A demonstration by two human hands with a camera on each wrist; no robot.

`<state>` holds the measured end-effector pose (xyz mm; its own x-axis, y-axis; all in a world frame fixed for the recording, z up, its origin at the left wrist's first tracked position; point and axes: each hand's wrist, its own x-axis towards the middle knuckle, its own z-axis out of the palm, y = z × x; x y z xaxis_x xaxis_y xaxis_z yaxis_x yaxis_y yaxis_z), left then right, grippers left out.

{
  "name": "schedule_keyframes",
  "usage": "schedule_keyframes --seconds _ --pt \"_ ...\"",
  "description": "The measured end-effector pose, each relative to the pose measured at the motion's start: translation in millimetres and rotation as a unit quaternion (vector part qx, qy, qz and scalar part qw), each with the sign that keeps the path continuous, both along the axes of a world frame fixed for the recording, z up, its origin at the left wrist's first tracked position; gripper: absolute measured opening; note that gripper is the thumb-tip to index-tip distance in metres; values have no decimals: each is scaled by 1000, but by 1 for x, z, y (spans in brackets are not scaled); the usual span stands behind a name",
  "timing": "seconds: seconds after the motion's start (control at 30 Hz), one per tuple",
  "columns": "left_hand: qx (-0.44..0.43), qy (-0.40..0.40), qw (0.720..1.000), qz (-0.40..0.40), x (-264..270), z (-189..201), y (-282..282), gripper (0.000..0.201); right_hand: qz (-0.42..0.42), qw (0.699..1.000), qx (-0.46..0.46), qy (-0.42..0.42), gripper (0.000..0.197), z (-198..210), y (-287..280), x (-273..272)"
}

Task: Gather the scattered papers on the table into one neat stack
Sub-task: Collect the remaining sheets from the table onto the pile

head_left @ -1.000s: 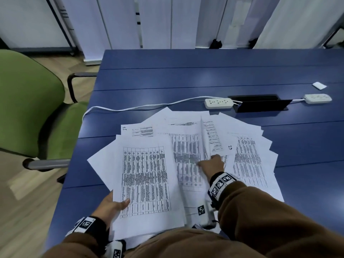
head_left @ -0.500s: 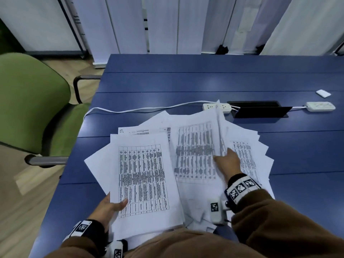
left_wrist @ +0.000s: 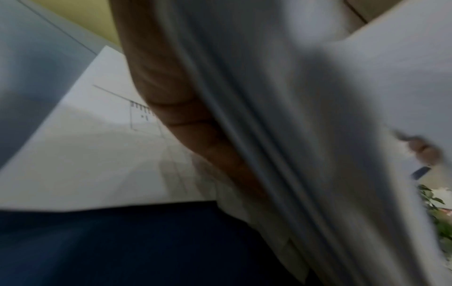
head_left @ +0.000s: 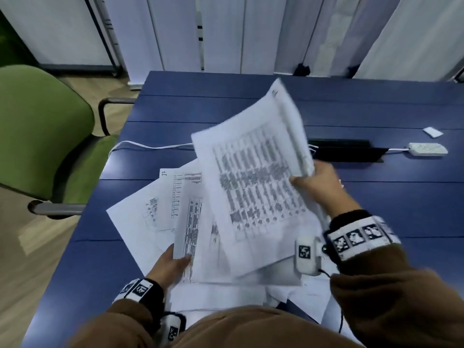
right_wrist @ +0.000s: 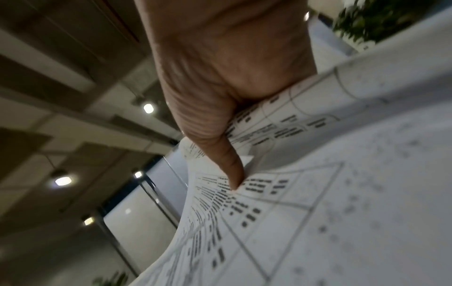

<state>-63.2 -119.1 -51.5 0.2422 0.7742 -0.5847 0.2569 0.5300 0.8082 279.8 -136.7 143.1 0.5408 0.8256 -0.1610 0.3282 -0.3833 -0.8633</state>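
Note:
My right hand [head_left: 311, 183] grips a sheaf of printed sheets [head_left: 253, 187] by its right edge and holds it tilted up off the blue table [head_left: 376, 209]. In the right wrist view the thumb [right_wrist: 220, 147] presses on the printed page [right_wrist: 318, 212]. My left hand [head_left: 170, 264] pinches the near edge of another printed sheet [head_left: 187, 237], thumb on top. More white papers [head_left: 148, 217] lie fanned out flat beneath, and others lie near my body. The left wrist view is blurred, showing a finger [left_wrist: 171, 100] against paper [left_wrist: 85, 154].
A green chair [head_left: 37, 136] with a metal armrest stands left of the table. Behind the papers a white cable [head_left: 150, 146], a black cable hatch [head_left: 349, 151] and a white power strip [head_left: 428, 149] lie on the table. A small white card [head_left: 432, 132] sits far right.
My right hand has swept the right-hand sheets together and lifted them up off the table. The left hand's sheet has tipped up and shifted right, baring the papers below.

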Motion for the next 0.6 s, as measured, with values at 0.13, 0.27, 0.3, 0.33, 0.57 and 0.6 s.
schedule_keyframes --seconds 0.13,0.27,0.3,0.33,0.57,0.6 --pt "-30 -12 999 42 11 22 1 76 61 990 -124 -23 33 -69 6 -31" --pt "-82 -62 994 39 18 31 -5 82 89 982 -165 -7 51 -124 2 -48" --pt "-46 -35 998 27 17 23 -5 86 70 985 -159 17 56 -133 -1 -49" --pt "-12 2 1000 27 17 19 -6 86 39 987 -156 33 57 -140 -3 -48" --pt "50 28 996 62 24 -3 -9 43 110 951 -277 -87 15 -160 -16 -52" --pt "50 18 997 63 27 -1 -11 43 138 946 -283 -80 12 -161 -17 -58"
